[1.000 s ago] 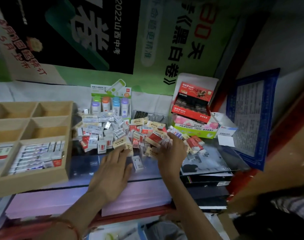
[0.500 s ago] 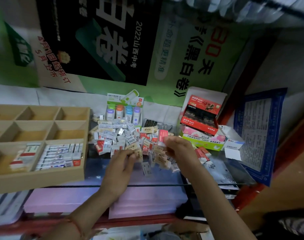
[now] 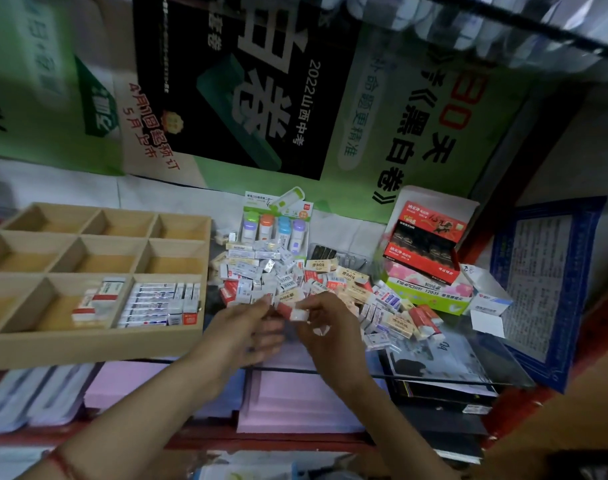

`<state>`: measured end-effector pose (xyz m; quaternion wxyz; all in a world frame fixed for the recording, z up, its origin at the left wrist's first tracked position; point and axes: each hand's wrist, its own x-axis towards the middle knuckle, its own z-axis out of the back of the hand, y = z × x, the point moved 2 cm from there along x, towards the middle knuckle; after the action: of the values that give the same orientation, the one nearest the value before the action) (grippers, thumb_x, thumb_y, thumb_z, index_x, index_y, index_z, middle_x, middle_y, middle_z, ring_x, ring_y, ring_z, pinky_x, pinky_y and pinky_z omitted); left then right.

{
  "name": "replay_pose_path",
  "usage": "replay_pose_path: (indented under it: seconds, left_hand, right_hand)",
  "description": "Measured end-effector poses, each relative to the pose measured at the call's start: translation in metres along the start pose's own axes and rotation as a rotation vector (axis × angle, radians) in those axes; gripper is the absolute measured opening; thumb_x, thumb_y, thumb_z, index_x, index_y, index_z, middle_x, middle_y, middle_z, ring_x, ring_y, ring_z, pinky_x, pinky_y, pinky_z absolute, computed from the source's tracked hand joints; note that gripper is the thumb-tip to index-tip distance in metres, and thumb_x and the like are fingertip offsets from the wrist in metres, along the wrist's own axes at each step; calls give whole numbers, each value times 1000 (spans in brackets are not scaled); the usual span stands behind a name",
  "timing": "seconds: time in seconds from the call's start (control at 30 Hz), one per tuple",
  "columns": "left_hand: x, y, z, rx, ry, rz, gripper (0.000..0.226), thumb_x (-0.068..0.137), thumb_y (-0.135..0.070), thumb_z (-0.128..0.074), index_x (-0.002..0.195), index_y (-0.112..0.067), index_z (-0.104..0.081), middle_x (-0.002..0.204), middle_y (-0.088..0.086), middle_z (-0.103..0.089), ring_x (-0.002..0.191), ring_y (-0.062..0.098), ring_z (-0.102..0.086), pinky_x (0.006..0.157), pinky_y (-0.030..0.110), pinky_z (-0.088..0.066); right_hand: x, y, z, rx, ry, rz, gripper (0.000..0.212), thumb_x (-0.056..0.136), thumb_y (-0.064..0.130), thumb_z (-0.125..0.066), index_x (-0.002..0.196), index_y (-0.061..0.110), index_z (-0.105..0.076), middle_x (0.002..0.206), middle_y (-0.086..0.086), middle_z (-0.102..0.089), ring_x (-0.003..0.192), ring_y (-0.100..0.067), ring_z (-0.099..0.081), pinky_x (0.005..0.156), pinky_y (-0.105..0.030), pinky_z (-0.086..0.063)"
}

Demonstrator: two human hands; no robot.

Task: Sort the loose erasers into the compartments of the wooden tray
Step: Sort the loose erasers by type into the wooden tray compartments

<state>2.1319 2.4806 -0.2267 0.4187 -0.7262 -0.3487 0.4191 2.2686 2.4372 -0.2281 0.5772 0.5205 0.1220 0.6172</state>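
Note:
The wooden tray (image 3: 98, 336) stands at the left. Its near right compartment holds several white and blue erasers (image 3: 160, 303), and the near middle one holds red and white erasers (image 3: 98, 299). A pile of loose erasers (image 3: 295, 275) lies in the middle of the glass counter. Just in front of the pile my two hands meet. My right hand (image 3: 330, 323) pinches a red and white eraser (image 3: 291, 311). My left hand (image 3: 243, 327) has its fingertips closed on that eraser's left end. The far tray compartments hold nothing.
A pack of four correction rollers (image 3: 274, 226) stands behind the pile. Red and green boxes (image 3: 423, 258) are stacked at the right, with small white boxes (image 3: 486, 299) beside them. A blue-framed sheet (image 3: 544, 282) leans at the far right. Pink paper stacks (image 3: 295, 396) lie under the glass.
My right hand lifted a red and white eraser off the pile and carried it left. My left hand left the pile and came up to meet it.

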Motion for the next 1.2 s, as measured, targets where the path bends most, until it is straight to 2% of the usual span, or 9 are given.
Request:
replay_pose_path:
  seconds: [0.1, 0.2, 0.33, 0.47, 0.57, 0.7, 0.83, 1.1, 1.2]
  left_hand:
    - [-2, 3, 0, -95, 17, 29, 15, 91, -10, -55, 103, -4, -62, 97, 15, -70, 87, 23, -67, 62, 25, -57]
    - [0, 3, 2, -209, -25, 10, 18, 91, 8, -46, 93, -5, -59, 90, 17, -68, 80, 24, -67, 61, 27, -58]
    - [10, 6, -1, -312, -73, 107, 22, 98, -3, -35, 90, -3, -55, 83, 20, -64, 78, 29, -61, 56, 33, -57]
    - [26, 17, 2, -203, -156, 181, 17, 97, -10, -42, 87, -3, -53, 82, 17, -57, 72, 26, -56, 62, 34, -54]
    - [39, 25, 10, -131, -237, 157, 19, 96, -10, -46, 79, -4, -50, 79, 15, -55, 68, 26, -56, 62, 32, -53]
    - [46, 33, 20, 574, -496, -266, 10, 90, -7, -51, 95, 1, -51, 101, 24, -59, 88, 37, -59, 62, 33, -47]
    - [41, 30, 16, 1453, -421, -588, 31, 94, -17, -48, 125, -17, -44, 128, 3, -40, 113, 21, -44, 84, 30, -44]
    - [41, 43, 21, 1398, -262, -728, 11, 76, -2, -69, 83, -7, -63, 95, 8, -55, 87, 28, -58, 67, 36, -50]
    - [40, 42, 27, 1224, -279, -652, 24, 87, -10, -58, 110, -12, -51, 113, 3, -47, 105, 21, -48, 83, 28, -42]
  right_hand:
    - [-5, -7, -10, -265, -31, 336, 27, 79, 2, -54, 94, 24, -52, 91, -3, -60, 86, -8, -51, 76, -13, -40]
    - [1, -13, -8, -303, -69, 368, 37, 77, -12, -52, 98, 18, -57, 90, -8, -64, 88, -10, -51, 79, -15, -41]
    - [9, -26, -25, -453, 195, 461, 39, 62, -19, -53, 87, 6, -69, 82, -10, -67, 79, -16, -55, 70, -23, -46]
    - [22, -31, -23, -263, 22, 229, 25, 78, -13, -49, 76, 2, -69, 78, -11, -68, 71, -10, -57, 65, -24, -48]
    - [47, -47, 0, -443, -167, -75, 27, 84, -4, -51, 105, 4, -66, 107, -13, -66, 99, -23, -57, 89, -34, -45]
    - [66, -64, 7, -826, 159, -214, 33, 89, 15, -50, 120, 7, -58, 116, -14, -63, 107, -30, -54, 94, -34, -42]
    - [66, -67, 5, -925, 192, -158, 31, 90, 17, -50, 118, 9, -60, 116, -13, -63, 108, -29, -53, 93, -33, -40]
    - [51, -47, 16, 106, 2, -481, 15, 86, 2, -58, 78, 8, -68, 64, -6, -59, 56, -16, -51, 53, -25, -41]
    - [40, -39, 16, 376, 104, -594, 13, 88, -1, -55, 77, 2, -63, 72, -15, -59, 66, -20, -56, 59, -26, -50]
